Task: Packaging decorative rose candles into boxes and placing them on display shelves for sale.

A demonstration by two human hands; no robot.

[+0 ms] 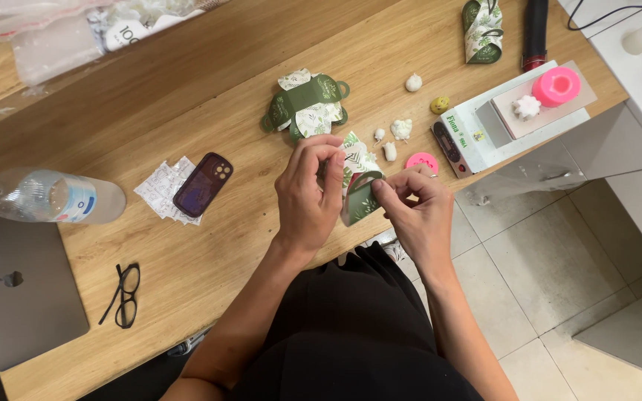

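From the head camera, both forearms reach up from the lower edge of the view and meet over the near edge of the wooden bench [209, 96]. The left hand [307, 191] is raised with its back to the camera, fingers curled and pinched on the upper left side of a small green paper gift box with a white leaf print [359, 187]. The right hand [417, 212] comes in from the right, wrist bent, thumb and forefinger closed on the box's dark green flap. The box sits between the two hands, just past the bench's near edge (whether it rests on the wood or is held clear cannot be told). Most of its left side is hidden behind the left fingers.

Further in on the bench lies a flat, unfolded box blank in the same green and leaf print [307, 105], and a finished folded box [482, 30] stands near the far right corner. Small white moulded pieces [400, 129] lie scattered beside a round pink mould [421, 161]. A white digital scale [510, 119] sits at the right edge, carrying a pink cylinder mould [556, 86]. To the left lie a dark purple phone [203, 184] on white sachets, a clear plastic water bottle [46, 197], black-framed glasses [122, 295] and a grey laptop [16, 289], cut off by the left edge.
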